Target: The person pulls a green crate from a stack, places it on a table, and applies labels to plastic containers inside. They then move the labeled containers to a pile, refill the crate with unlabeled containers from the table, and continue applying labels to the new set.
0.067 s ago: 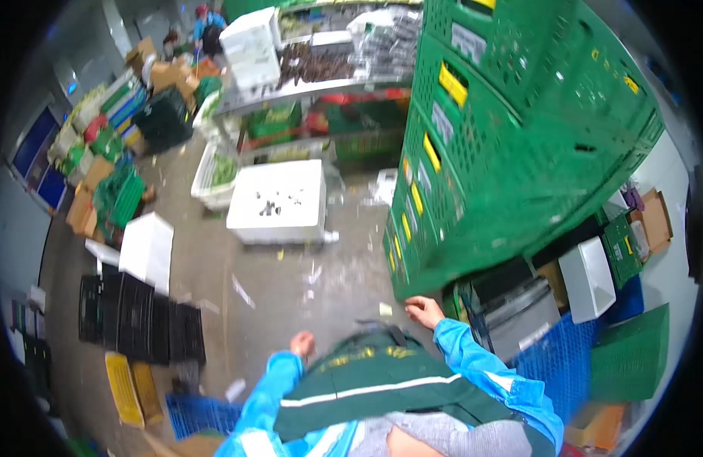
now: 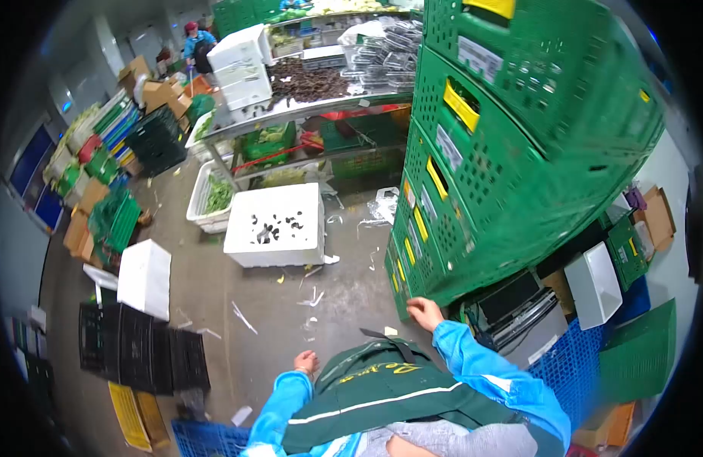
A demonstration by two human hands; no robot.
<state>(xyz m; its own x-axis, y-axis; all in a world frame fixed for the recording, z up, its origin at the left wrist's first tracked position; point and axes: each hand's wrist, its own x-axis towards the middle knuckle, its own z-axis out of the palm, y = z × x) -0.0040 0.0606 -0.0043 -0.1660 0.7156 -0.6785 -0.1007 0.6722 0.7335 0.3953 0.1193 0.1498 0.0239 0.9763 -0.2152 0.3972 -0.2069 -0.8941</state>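
My left hand (image 2: 306, 362) hangs low in front of me, fingers loosely bent and apart, with nothing in it. It is beside the dark green apron (image 2: 366, 392) I wear over a blue jacket. My right hand (image 2: 424, 313) is held out at my right, its fingers slightly curled and nothing visible between them. In the view it lies by the foot of a tall stack of green crates (image 2: 481, 175) with yellow handles. A white foam box (image 2: 275, 250) stands on the floor ahead, small dark pieces scattered on its top.
Beyond it is a metal table (image 2: 313, 107) with a dark brown heap (image 2: 309, 80) and clear plastic trays (image 2: 393, 53). Black crates (image 2: 138, 339) stand at left, blue crates (image 2: 568, 365) at right. Plastic scraps litter the floor. A person (image 2: 199, 49) stands far back left.
The view has shifted slightly, so the foam box sits lower in the picture. My left hand appears a little lower; my right hand has barely moved.
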